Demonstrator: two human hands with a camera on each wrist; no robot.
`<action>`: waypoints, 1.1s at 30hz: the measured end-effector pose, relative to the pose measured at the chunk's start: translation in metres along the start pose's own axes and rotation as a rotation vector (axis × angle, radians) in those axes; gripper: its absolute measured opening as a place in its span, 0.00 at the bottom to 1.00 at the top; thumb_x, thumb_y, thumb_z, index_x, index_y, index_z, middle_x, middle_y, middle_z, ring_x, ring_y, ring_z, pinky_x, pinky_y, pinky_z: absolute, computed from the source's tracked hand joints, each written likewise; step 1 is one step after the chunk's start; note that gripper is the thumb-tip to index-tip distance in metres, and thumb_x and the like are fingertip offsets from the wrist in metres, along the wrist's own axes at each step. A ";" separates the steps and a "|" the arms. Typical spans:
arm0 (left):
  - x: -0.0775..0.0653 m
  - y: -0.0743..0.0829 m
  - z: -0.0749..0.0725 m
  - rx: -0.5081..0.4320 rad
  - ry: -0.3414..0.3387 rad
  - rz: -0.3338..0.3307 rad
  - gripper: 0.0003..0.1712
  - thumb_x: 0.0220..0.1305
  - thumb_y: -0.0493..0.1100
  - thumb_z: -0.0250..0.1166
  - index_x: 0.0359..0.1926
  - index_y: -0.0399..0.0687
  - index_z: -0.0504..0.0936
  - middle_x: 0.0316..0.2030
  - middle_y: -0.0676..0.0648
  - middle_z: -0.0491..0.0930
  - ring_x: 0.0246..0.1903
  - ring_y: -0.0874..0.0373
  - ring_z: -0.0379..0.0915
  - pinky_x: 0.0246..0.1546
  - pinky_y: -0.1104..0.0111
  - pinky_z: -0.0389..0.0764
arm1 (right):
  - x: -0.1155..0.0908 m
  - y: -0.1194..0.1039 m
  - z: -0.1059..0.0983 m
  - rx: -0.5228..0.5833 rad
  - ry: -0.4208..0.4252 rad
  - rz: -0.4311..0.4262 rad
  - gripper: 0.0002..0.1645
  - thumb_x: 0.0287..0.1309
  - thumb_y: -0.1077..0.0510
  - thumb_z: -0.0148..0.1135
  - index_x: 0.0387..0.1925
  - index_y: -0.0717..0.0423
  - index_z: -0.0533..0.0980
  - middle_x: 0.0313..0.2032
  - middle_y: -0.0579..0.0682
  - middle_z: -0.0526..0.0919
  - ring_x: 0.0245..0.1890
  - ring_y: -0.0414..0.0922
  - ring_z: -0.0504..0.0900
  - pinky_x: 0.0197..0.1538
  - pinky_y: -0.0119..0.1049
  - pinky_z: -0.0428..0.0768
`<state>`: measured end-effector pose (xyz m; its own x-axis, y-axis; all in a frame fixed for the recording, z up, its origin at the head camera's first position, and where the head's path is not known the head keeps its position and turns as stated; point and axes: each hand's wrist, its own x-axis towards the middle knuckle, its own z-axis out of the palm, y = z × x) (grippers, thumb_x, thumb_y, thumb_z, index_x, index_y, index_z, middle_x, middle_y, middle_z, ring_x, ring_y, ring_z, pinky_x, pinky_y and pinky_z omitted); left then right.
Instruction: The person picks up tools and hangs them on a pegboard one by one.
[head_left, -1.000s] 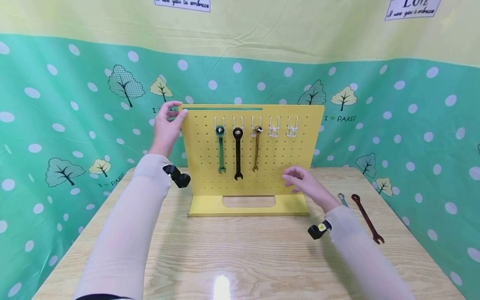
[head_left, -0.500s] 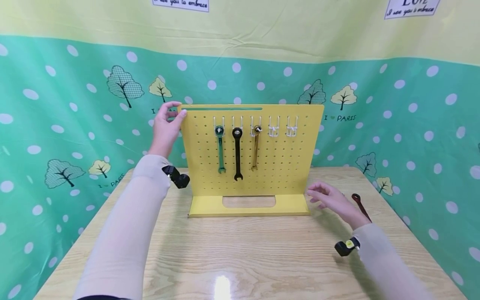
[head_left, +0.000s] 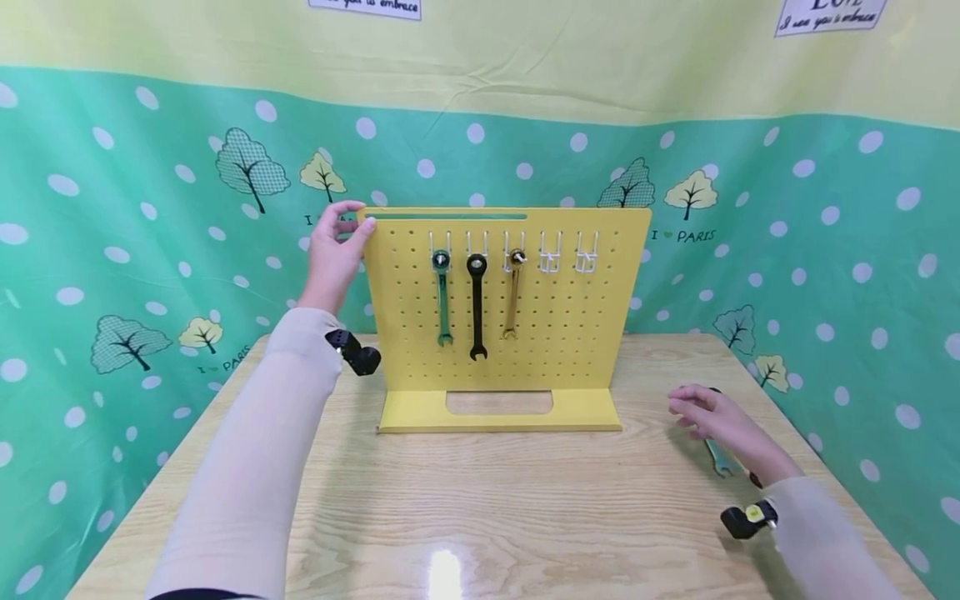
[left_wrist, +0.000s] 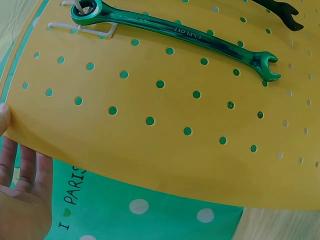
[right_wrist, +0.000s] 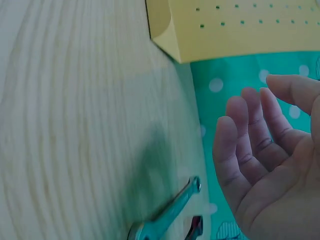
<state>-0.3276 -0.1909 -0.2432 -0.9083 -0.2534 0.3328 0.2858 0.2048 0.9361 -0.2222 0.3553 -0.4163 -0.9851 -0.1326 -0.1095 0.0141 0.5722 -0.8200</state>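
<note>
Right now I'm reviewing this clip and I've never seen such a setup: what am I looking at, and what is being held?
There is no machine here, just a person's two bare hands. The wide picture comes from a camera on the head; the two closer ones come from cameras strapped to the wrists. The left hand grips the upper left corner of a yellow pegboard. On it hang a green wrench, a black wrench and a gold wrench; the two white hooks at the right carry none. On the wooden table, near the right hand, lie a teal wrench and a dark red wrench, both partly hidden in the wide view. The right hand holds nothing.
</note>
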 end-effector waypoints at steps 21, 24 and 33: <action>-0.002 0.002 0.000 0.001 0.008 0.004 0.18 0.71 0.53 0.61 0.60 0.62 0.75 0.51 0.48 0.73 0.47 0.55 0.74 0.50 0.63 0.77 | -0.007 0.044 -0.035 -0.114 0.052 0.063 0.35 0.74 0.44 0.55 0.63 0.74 0.67 0.47 0.61 0.78 0.39 0.48 0.77 0.40 0.40 0.81; -0.002 0.002 -0.001 0.004 0.008 0.004 0.19 0.71 0.54 0.61 0.60 0.62 0.75 0.52 0.48 0.73 0.47 0.55 0.74 0.50 0.62 0.77 | -0.007 0.047 -0.037 -0.113 0.053 0.080 0.35 0.74 0.45 0.55 0.61 0.74 0.67 0.45 0.60 0.78 0.38 0.47 0.76 0.39 0.38 0.81; -0.003 0.002 -0.001 0.004 0.003 0.008 0.19 0.71 0.54 0.62 0.60 0.63 0.75 0.52 0.48 0.73 0.48 0.54 0.74 0.51 0.62 0.76 | -0.002 0.061 -0.037 -0.081 0.044 0.121 0.32 0.71 0.49 0.59 0.57 0.76 0.70 0.39 0.54 0.79 0.36 0.45 0.76 0.37 0.36 0.79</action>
<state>-0.3239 -0.1906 -0.2423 -0.9051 -0.2545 0.3407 0.2919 0.2109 0.9329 -0.2257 0.4201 -0.4456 -0.9836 -0.0245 -0.1788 0.1209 0.6458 -0.7539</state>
